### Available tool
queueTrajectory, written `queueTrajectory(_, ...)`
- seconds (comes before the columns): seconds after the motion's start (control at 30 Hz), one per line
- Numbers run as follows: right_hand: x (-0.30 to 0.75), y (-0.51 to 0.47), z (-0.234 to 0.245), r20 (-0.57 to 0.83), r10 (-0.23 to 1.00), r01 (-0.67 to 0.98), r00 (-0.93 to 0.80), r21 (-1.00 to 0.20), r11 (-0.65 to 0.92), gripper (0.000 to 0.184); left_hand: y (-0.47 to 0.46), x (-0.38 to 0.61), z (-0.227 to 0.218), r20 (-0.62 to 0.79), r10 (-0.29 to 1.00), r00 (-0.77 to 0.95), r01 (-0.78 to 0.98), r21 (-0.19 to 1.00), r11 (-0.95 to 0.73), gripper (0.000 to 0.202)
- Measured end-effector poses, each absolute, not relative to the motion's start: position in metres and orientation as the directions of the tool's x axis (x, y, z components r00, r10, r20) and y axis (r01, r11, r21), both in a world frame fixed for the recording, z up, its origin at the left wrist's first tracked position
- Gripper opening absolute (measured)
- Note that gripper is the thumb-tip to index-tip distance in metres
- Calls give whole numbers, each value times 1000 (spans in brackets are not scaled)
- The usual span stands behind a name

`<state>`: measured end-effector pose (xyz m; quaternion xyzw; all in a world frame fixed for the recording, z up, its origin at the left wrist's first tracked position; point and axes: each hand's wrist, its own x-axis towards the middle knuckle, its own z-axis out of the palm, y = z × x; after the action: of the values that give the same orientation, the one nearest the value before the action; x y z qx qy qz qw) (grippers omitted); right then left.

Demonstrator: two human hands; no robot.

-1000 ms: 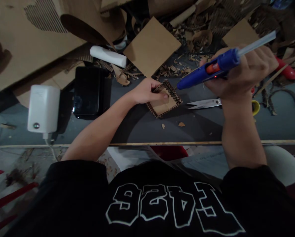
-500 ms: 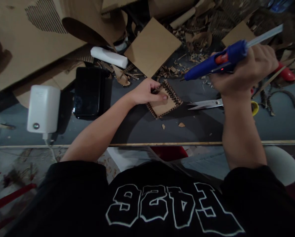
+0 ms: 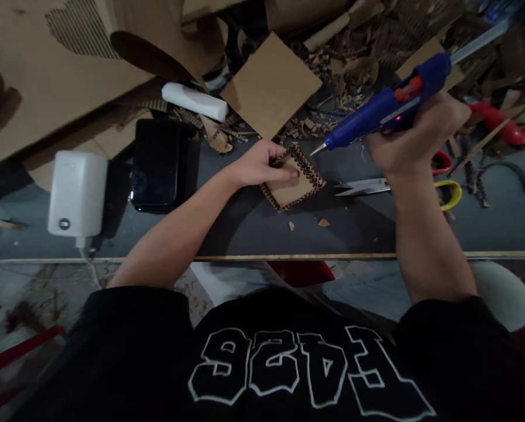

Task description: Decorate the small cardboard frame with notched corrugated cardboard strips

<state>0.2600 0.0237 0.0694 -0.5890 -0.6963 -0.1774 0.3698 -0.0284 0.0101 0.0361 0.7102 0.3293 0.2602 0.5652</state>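
My left hand (image 3: pixel 266 166) grips a small square cardboard piece (image 3: pixel 288 190) edged with corrugated strips, its thumb lying across the top face. In my right hand (image 3: pixel 424 138) is a blue glue gun (image 3: pixel 380 114) with a red part, a lit red light and a clear glue stick out of its back end. The metal nozzle points down and left, close to the upper right edge of the cardboard piece; I cannot tell whether it touches. Partly behind my right wrist lies a pair of scissors (image 3: pixel 368 186) with red and yellow handles.
A flat cardboard square (image 3: pixel 273 82) lies beyond my left hand among paper scraps. To the left are a white roll (image 3: pixel 195 102), a black box-like object (image 3: pixel 155 164) and a white power bank (image 3: pixel 77 193) with a cable. A red-handled tool (image 3: pixel 502 124) lies at right.
My right hand has brought the glue gun down and left, so its nozzle is nearer the cardboard piece. More of the scissors' handles now shows. My left hand stays in place.
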Motion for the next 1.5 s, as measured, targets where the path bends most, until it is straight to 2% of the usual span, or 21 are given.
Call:
queueTrajectory(0.27, 250, 16, 74, 645, 764, 955, 35, -247, 165, 43, 10, -28, 40, 2, 763, 646, 206, 962, -177, 39)
queueTrajectory(0.4, 249, 16, 72, 618, 786, 947, 7, -255, 193, 46, 11, -28, 41, 12, 749, 663, 206, 959, -197, 41)
queueTrajectory(0.67, 248, 15, 80, 676, 736, 973, -35, -146, 180, 44, 13, -29, 39, 8, 744, 669, 230, 949, -217, 44)
queueTrajectory(0.83, 252, 15, 84, 557, 830, 977, -41, -151, 149, 50, 12, -29, 39, 15, 735, 677, 239, 941, -239, 44)
queueTrajectory(1.0, 251, 13, 88, 485, 871, 978, -73, -134, 157, 59, 13, -31, 38, 30, 730, 682, 249, 930, -271, 50)
queueTrajectory(1.13, 248, 12, 88, 454, 889, 967, -65, -191, 168, 58, 14, -31, 38, 29, 727, 686, 240, 934, -263, 48)
queueTrajectory(1.3, 249, 17, 79, 491, 867, 929, -89, -274, 250, 51, 14, -32, 38, -1, 738, 675, 268, 932, -244, 51)
queueTrajectory(1.5, 236, 17, 77, 535, 845, 865, 0, -425, 269, 49, 14, -31, 37, -4, 738, 674, 280, 927, -251, 54)
